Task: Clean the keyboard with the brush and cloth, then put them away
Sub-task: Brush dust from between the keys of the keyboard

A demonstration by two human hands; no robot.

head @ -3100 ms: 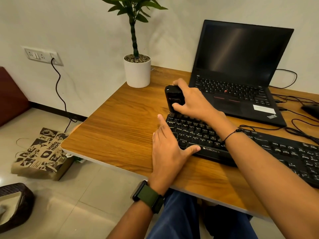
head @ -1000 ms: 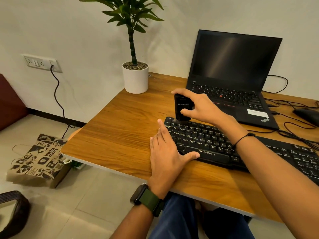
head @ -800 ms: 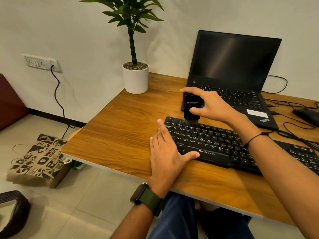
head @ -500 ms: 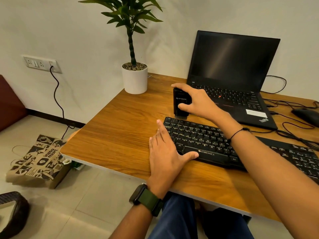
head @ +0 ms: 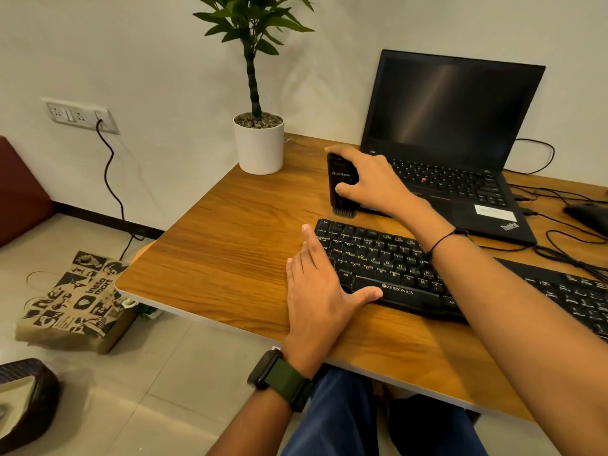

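A black keyboard (head: 388, 258) lies across the wooden desk (head: 230, 251) in front of me. My right hand (head: 371, 182) grips a black block-shaped brush (head: 340, 179), bristles down, held just above the desk behind the keyboard's far left corner. My left hand (head: 319, 291) lies flat on the desk at the keyboard's left end, with its thumb resting on the keyboard's front edge. No cloth is in view.
An open black laptop (head: 450, 143) stands behind the keyboard. A potted plant (head: 259, 143) sits at the desk's back left corner. Cables and a dark mouse (head: 589, 215) lie at the right. A paper bag (head: 75, 301) and a dark basket (head: 23, 399) sit on the floor at left.
My right hand swept the brush right then back left along the keyboard's top row, and now holds it lifted just behind the far left corner. My left hand stayed put.
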